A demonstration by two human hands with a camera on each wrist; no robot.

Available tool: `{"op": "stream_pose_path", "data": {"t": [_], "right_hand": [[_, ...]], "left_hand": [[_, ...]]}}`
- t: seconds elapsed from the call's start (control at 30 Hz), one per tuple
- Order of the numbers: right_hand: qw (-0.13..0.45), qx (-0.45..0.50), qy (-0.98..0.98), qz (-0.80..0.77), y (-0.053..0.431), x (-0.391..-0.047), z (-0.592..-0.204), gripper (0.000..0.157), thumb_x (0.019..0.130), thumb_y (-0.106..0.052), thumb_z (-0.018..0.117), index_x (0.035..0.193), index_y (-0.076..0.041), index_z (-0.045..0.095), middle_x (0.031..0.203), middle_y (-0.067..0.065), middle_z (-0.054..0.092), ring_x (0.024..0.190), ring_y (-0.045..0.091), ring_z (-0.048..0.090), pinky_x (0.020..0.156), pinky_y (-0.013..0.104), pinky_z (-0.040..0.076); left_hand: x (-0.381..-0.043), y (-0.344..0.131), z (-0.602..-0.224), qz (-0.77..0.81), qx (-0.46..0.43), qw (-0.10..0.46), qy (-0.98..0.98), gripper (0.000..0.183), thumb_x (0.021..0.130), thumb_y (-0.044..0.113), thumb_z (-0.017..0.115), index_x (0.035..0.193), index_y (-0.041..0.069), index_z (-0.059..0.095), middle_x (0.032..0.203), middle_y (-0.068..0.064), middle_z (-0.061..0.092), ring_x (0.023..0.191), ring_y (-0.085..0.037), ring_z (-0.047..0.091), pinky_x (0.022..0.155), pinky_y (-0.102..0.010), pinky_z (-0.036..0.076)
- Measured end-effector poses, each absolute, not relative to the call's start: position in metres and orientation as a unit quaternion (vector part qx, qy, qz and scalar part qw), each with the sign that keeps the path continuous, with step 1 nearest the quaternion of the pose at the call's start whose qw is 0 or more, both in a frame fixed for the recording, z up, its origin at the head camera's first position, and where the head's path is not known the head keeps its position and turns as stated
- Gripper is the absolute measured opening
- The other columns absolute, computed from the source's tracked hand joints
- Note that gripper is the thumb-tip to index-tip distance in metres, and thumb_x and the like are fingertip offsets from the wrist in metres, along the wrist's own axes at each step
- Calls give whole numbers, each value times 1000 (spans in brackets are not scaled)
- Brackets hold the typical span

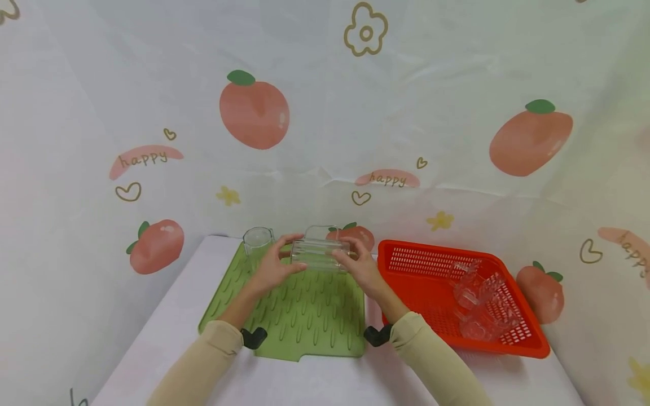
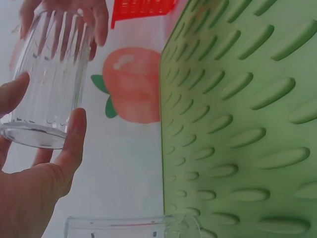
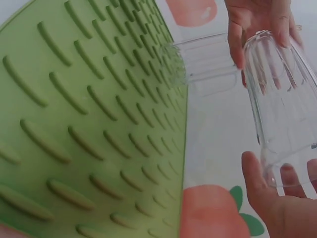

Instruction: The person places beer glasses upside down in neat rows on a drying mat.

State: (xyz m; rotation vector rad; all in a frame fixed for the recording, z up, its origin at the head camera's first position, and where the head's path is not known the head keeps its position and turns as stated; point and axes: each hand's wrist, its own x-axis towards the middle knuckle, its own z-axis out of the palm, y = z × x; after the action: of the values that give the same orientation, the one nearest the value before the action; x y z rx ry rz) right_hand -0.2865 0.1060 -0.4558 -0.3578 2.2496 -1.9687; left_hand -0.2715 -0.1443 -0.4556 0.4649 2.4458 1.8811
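Observation:
A clear ribbed glass mug (image 1: 320,256) lies sideways in the air above the back of a green drying mat (image 1: 315,316), its handle pointing away toward the wall. My left hand (image 1: 274,268) grips one end, thumb and fingers around the thick rounded edge seen in the left wrist view. The opposite end is held by my right hand (image 1: 363,268), fingers spread about it in the right wrist view. Another clear glass mug (image 1: 258,239) stands at the mat's back left corner, just left of my left hand; part of it shows in the right wrist view (image 3: 210,59).
To the right of the mat is a red plastic basket (image 1: 421,293) with perforated walls. Clear glass mugs (image 1: 479,321) lie on its right side. Raised oval ridges cover the mat, which rests on a white table (image 1: 167,338). Behind hangs a fruit-printed cloth (image 1: 315,113).

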Motion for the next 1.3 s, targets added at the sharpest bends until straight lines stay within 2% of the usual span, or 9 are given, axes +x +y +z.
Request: {"op": "stream_pose_path", "data": {"t": [0.13, 0.27, 0.4, 0.5, 0.63, 0.73, 0.93, 1.1, 1.3], "right_hand": [[42, -125, 778, -614, 106, -286, -456, 54, 98, -30, 69, 146, -17, 49, 141, 13, 59, 128, 30, 59, 99, 40, 56], [-13, -134, 810, -571, 104, -286, -457, 55, 96, -29, 73, 145, -16, 53, 139, 11, 60, 128, 30, 58, 103, 48, 55], [-105, -189, 835, -507, 101, -285, -456, 53, 93, -22, 76, 141, -8, 56, 136, 13, 60, 120, 31, 60, 100, 53, 55], [-180, -236, 855, -425, 97, -283, -454, 56, 88, -21, 81, 136, -6, 59, 133, 15, 59, 120, 32, 58, 98, 54, 54], [-231, -286, 872, -322, 92, -278, -452, 67, 81, -26, 88, 138, -8, 58, 136, 17, 56, 129, 36, 51, 116, 63, 38], [-232, -292, 889, -265, 89, -275, -451, 76, 78, -31, 89, 143, -11, 55, 140, 17, 56, 132, 38, 48, 119, 68, 28], [-212, -282, 919, -176, 83, -272, -449, 91, 76, -40, 90, 151, -12, 46, 145, 15, 52, 130, 38, 47, 112, 64, 36], [-198, -276, 930, -143, 78, -270, -446, 91, 76, -38, 90, 152, -15, 45, 144, 12, 52, 122, 37, 46, 102, 60, 42], [-203, -284, 928, -127, 74, -270, -442, 89, 72, -34, 94, 146, -13, 50, 140, 11, 54, 114, 35, 48, 96, 54, 42]], "left_hand": [[-272, -148, -454, 602, 150, 5, 784, 68, 88, 8, 80, 148, 18, 49, 156, -20, 40, 136, -55, 46, 87, -47, 61], [-272, -150, -451, 591, 142, 1, 794, 66, 85, 9, 82, 144, 17, 52, 155, -16, 42, 135, -52, 49, 86, -46, 61], [-271, -150, -448, 574, 137, -10, 807, 64, 84, 13, 84, 141, 18, 55, 153, -15, 42, 132, -49, 52, 84, -44, 61], [-270, -150, -446, 564, 141, -18, 813, 63, 84, 15, 85, 140, 19, 56, 151, -16, 42, 129, -49, 55, 83, -44, 60], [-270, -150, -445, 560, 143, -22, 816, 62, 84, 17, 85, 139, 20, 57, 151, -17, 42, 127, -49, 55, 83, -46, 60], [-270, -150, -446, 561, 141, -19, 816, 62, 84, 19, 85, 140, 22, 57, 151, -17, 41, 128, -49, 54, 84, -48, 60], [-267, -148, -444, 567, 141, -3, 812, 62, 87, 21, 83, 142, 22, 55, 152, -17, 39, 128, -49, 53, 83, -47, 60], [-267, -148, -445, 562, 144, 4, 814, 61, 85, 31, 85, 140, 29, 57, 150, -13, 40, 128, -48, 52, 82, -45, 60], [-266, -147, -444, 543, 157, -6, 825, 61, 86, 29, 84, 141, 31, 56, 147, -12, 42, 129, -46, 52, 90, -50, 57]]}}
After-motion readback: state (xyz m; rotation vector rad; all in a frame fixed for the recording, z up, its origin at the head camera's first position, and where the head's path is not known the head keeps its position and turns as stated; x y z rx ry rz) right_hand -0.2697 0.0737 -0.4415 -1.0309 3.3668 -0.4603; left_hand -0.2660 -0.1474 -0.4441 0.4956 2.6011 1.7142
